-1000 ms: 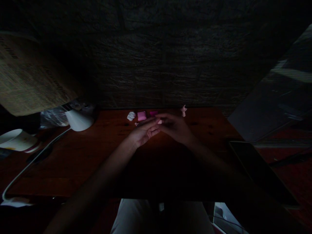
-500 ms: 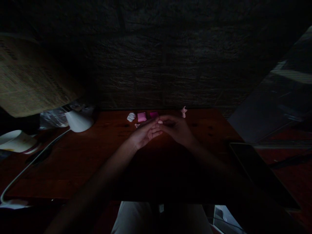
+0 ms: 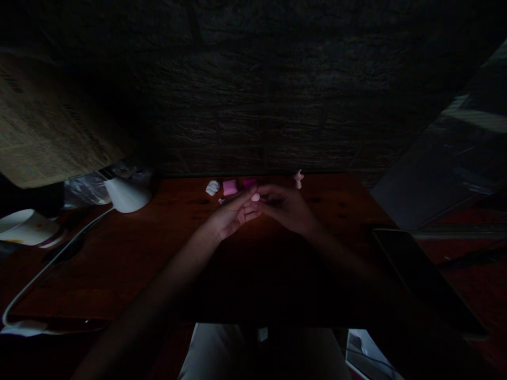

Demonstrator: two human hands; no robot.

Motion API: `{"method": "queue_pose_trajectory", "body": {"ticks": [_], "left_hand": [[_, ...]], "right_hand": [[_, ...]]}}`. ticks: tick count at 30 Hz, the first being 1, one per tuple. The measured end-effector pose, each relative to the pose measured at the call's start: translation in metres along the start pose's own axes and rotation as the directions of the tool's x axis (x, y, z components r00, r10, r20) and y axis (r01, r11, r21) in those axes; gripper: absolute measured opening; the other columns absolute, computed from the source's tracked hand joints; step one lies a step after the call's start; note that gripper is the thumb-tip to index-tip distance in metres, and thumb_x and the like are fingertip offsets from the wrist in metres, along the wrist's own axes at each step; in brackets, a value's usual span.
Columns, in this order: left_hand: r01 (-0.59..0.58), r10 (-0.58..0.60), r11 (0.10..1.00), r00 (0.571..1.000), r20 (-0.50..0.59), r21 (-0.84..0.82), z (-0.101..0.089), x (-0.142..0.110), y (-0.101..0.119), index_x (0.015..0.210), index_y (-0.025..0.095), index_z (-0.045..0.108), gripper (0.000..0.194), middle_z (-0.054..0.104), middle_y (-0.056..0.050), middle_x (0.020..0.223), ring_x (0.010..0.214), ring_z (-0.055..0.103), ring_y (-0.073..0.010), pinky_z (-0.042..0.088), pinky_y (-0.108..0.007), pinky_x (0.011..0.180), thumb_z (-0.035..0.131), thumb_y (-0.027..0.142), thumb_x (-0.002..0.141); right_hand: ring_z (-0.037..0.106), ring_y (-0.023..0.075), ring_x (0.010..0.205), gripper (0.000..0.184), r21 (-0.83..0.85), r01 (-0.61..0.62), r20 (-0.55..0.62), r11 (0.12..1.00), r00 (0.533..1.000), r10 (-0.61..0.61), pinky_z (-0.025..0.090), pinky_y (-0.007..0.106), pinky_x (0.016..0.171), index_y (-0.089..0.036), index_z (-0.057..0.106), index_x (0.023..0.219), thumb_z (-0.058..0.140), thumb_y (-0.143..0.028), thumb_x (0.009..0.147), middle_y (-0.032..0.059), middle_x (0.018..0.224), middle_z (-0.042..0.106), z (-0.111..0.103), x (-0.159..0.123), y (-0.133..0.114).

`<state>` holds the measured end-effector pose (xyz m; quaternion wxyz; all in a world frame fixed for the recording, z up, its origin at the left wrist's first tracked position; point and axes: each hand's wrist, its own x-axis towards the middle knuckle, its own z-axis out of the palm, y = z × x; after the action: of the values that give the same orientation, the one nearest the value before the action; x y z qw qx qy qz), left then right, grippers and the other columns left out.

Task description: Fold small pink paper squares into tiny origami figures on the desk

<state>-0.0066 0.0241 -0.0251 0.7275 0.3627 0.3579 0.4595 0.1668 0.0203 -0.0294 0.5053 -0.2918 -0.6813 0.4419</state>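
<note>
Between my two hands sits a small pale pink ball of modelling clay (image 3: 255, 197). My left hand (image 3: 236, 214) has its thumb and fingers against the ball from the left, palm partly turned up. From the right, the fingertips of my right hand (image 3: 285, 207) pinch it. Just behind the hands lie a pink clay block (image 3: 229, 187), a magenta piece (image 3: 249, 183) partly covered by my fingers, and a crumpled white lump (image 3: 213, 187). A small pale pink clay figure (image 3: 298, 179) stands at the back right, and a pale bit (image 3: 222, 201) peeks out beside my left hand.
The wooden table (image 3: 130, 264) meets a dark brick wall (image 3: 261, 95). On the left are a white lamp base (image 3: 125, 195) with a cable (image 3: 59, 258), a paper cup (image 3: 29, 227) and a printed paper shade (image 3: 51, 121). A dark flat tablet-like slab (image 3: 423, 279) lies at the right edge.
The clay ball shows more fully between the fingertips and looks rounder than before. My hands stay in nearly the same place, with small finger shifts.
</note>
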Motion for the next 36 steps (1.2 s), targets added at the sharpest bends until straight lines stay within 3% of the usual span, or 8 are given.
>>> {"method": "queue_pose_trajectory", "body": {"ticks": [4, 6, 11, 14, 17, 22, 29, 36], "left_hand": [[-0.076, 0.083, 0.986, 0.996, -0.043, 0.147, 0.000, 0.002, 0.000, 0.091, 0.016, 0.074, 0.040, 0.077, -0.004, 0.079, 0.069, 0.072, -0.0131, 0.059, -0.025, 0.070, 0.086, 0.052, 0.079], [-0.215, 0.249, 0.928, 0.965, -0.079, 0.303, -0.002, 0.004, -0.001, 0.089, 0.016, 0.074, 0.043, 0.077, -0.005, 0.078, 0.069, 0.071, -0.0145, 0.058, -0.026, 0.068, 0.078, 0.059, 0.084], [-0.510, 0.753, 0.433, 0.657, 0.012, 0.744, -0.008, 0.001, -0.002, 0.092, 0.020, 0.074, 0.028, 0.078, -0.006, 0.089, 0.082, 0.072, -0.0181, 0.057, -0.028, 0.071, 0.066, 0.047, 0.096], [-0.536, 0.818, 0.173, 0.546, 0.183, 0.826, -0.007, -0.002, -0.004, 0.104, 0.019, 0.075, 0.018, 0.079, -0.006, 0.095, 0.085, 0.073, -0.0182, 0.057, -0.030, 0.076, 0.065, 0.032, 0.097], [-0.566, 0.820, 0.039, 0.489, 0.297, 0.823, -0.005, -0.004, -0.006, 0.110, 0.019, 0.075, 0.019, 0.080, -0.007, 0.101, 0.089, 0.074, -0.0199, 0.058, -0.032, 0.082, 0.070, 0.027, 0.094], [-0.633, 0.822, 0.034, 0.457, 0.339, 0.773, -0.004, -0.002, -0.008, 0.122, 0.019, 0.072, 0.032, 0.080, -0.010, 0.115, 0.095, 0.075, -0.0202, 0.059, -0.033, 0.086, 0.075, 0.031, 0.093], [-0.709, 0.805, 0.033, 0.437, 0.402, 0.704, -0.005, -0.001, -0.014, 0.112, 0.021, 0.079, 0.031, 0.082, -0.007, 0.102, 0.083, 0.075, -0.0177, 0.061, -0.031, 0.078, 0.086, 0.031, 0.083], [-0.697, 0.804, 0.206, 0.521, 0.288, 0.687, -0.002, -0.001, -0.018, 0.105, 0.022, 0.081, 0.020, 0.081, -0.005, 0.095, 0.073, 0.072, -0.0144, 0.059, -0.026, 0.068, 0.082, 0.026, 0.086]], "right_hand": [[0.072, 0.0177, 0.080, 0.029, 0.111, -0.012, -0.013, 0.994, 1.000, 0.013, 0.056, 0.030, 0.068, -0.027, 0.080, 0.108, 0.082, -0.038, 0.082, 0.0020, 0.101, 0.081, 0.001, 0.002, 0.002], [0.070, 0.0163, 0.075, 0.032, 0.135, -0.021, -0.054, 0.991, 0.998, 0.028, 0.054, 0.028, 0.062, -0.028, 0.080, 0.111, 0.083, -0.039, 0.081, 0.0016, 0.102, 0.081, -0.002, 0.003, 0.001], [0.070, 0.0171, 0.077, 0.035, 0.234, -0.133, -0.130, 0.963, 0.977, 0.167, 0.051, 0.026, 0.058, -0.026, 0.081, 0.103, 0.089, -0.041, 0.073, 0.0026, 0.098, 0.081, -0.009, 0.006, -0.001], [0.070, 0.0170, 0.079, 0.041, 0.297, -0.171, -0.129, 0.940, 0.968, 0.217, 0.051, 0.026, 0.058, -0.027, 0.080, 0.105, 0.091, -0.043, 0.069, 0.0025, 0.098, 0.081, -0.009, 0.007, -0.001], [0.067, 0.0153, 0.072, 0.040, 0.318, -0.226, -0.132, 0.921, 0.951, 0.279, 0.049, 0.026, 0.058, -0.023, 0.079, 0.092, 0.087, -0.056, 0.071, 0.0041, 0.089, 0.079, -0.008, 0.008, -0.003], [0.067, 0.0158, 0.071, 0.053, 0.371, -0.353, -0.133, 0.859, 0.895, 0.425, 0.049, 0.026, 0.059, -0.020, 0.074, 0.079, 0.081, -0.072, 0.070, 0.0064, 0.082, 0.078, -0.008, 0.011, -0.003], [0.063, 0.0137, 0.065, 0.057, 0.305, -0.393, -0.062, 0.867, 0.901, 0.430, 0.048, 0.026, 0.061, -0.020, 0.075, 0.073, 0.081, -0.077, 0.068, 0.0029, 0.069, 0.072, 0.000, 0.005, -0.002], [0.063, 0.0138, 0.061, 0.063, 0.303, -0.419, -0.074, 0.856, 0.885, 0.459, 0.046, 0.025, 0.056, -0.020, 0.075, 0.073, 0.074, -0.083, 0.071, 0.0044, 0.068, 0.073, 0.002, 0.005, -0.002]]}}
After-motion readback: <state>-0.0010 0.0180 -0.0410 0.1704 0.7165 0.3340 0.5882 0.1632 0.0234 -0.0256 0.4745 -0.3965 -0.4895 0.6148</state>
